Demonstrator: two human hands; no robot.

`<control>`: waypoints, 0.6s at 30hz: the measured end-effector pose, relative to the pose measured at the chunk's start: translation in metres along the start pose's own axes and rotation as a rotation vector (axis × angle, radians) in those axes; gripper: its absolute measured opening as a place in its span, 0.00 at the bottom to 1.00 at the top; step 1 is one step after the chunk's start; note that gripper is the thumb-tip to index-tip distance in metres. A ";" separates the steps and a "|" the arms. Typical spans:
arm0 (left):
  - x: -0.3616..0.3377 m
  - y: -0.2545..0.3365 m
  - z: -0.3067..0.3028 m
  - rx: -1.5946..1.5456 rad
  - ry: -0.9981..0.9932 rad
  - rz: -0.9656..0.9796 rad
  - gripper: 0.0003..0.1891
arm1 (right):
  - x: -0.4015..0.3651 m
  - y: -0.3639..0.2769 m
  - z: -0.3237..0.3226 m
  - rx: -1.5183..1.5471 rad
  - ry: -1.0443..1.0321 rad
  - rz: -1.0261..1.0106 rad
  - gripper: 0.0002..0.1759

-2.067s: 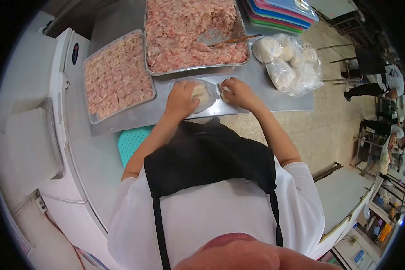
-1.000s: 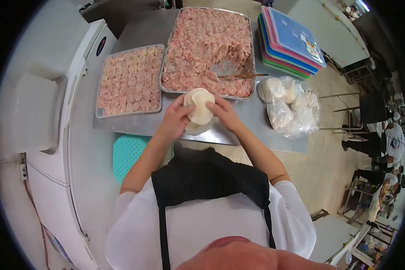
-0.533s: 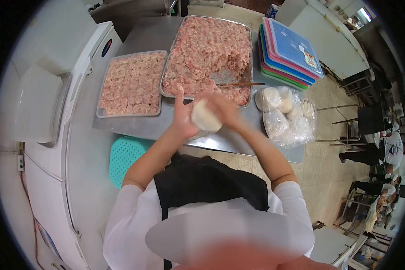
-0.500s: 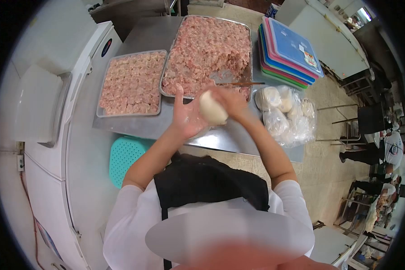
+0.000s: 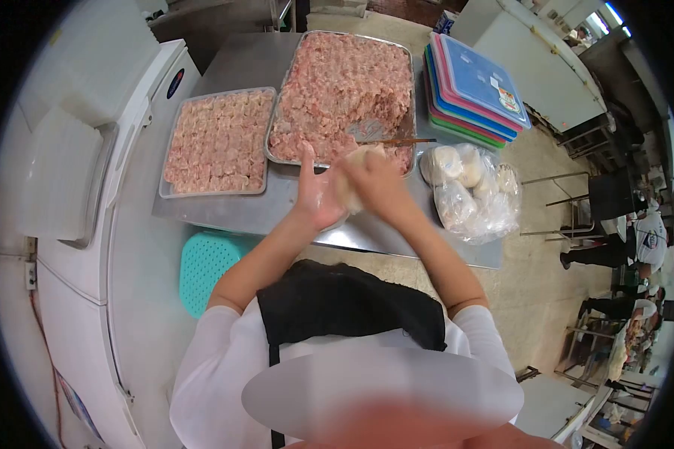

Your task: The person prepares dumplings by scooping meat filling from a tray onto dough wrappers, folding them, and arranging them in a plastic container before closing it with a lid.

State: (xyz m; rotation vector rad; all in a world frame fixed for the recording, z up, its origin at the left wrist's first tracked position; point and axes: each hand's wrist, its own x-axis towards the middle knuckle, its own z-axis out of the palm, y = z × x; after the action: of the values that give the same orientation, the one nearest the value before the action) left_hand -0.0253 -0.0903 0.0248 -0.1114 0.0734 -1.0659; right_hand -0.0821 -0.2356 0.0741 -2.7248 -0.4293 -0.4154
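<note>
My right hand point(image 5: 378, 179) is closed on a pale, round, floppy stack of dumpling wrappers point(image 5: 350, 196), its fingers curled over the top. Beside it my left hand point(image 5: 318, 196) is open, palm up with the thumb stretched away, and the wrappers overlap its fingers and hide them. Both hands are over the near edge of a metal tray point(image 5: 414, 97) heaped with pink minced meat point(image 5: 352, 75). Bare metal shows through at the tray's near right, where a thin brown stick point(image 5: 404, 141) lies across the rim.
To the left, a clear container point(image 5: 165, 168) holds rows of meat-filled pieces. On the right are stacked coloured lids point(image 5: 479, 71) and a plastic bag point(image 5: 475, 206) of round white wrapper stacks. A turquoise perforated stool point(image 5: 206, 273) stands below the steel table point(image 5: 240, 217). Other people point(image 5: 648, 243) are far right.
My right hand has turned over the wrappers, so its back now faces up and covers much of them. The wrappers have tilted closer to the left palm.
</note>
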 end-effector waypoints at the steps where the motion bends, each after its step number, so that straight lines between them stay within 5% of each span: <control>1: 0.000 -0.001 0.001 0.110 0.004 -0.012 0.53 | -0.006 -0.019 0.005 0.039 -0.024 -0.024 0.21; 3: -0.004 -0.005 0.006 0.333 0.012 -0.032 0.53 | -0.014 -0.047 0.014 0.119 -0.072 -0.074 0.20; 4: -0.007 -0.003 -0.002 0.257 -0.024 -0.081 0.51 | -0.012 -0.019 0.040 0.338 0.070 -0.075 0.19; 5: -0.010 0.002 -0.005 0.319 0.244 -0.017 0.52 | -0.006 0.008 0.048 0.358 0.071 0.065 0.19; 8: -0.026 0.002 0.013 0.408 0.109 -0.107 0.52 | -0.002 0.024 0.005 0.154 -0.051 0.336 0.21; 13: -0.038 0.022 0.006 0.710 0.162 0.081 0.49 | 0.005 -0.028 -0.013 0.603 -0.015 0.266 0.24; 17: -0.067 0.034 0.019 0.601 0.134 -0.102 0.50 | 0.015 -0.063 -0.003 0.709 -0.065 0.247 0.22; 18: -0.073 0.041 0.013 0.496 -0.021 -0.139 0.42 | 0.015 -0.063 0.006 0.712 -0.024 0.250 0.22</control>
State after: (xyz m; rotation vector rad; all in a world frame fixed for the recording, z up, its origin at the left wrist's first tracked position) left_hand -0.0234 -0.0057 0.0334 0.3248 -0.2207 -1.1926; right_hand -0.0885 -0.1736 0.0922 -2.0522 -0.1842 -0.1231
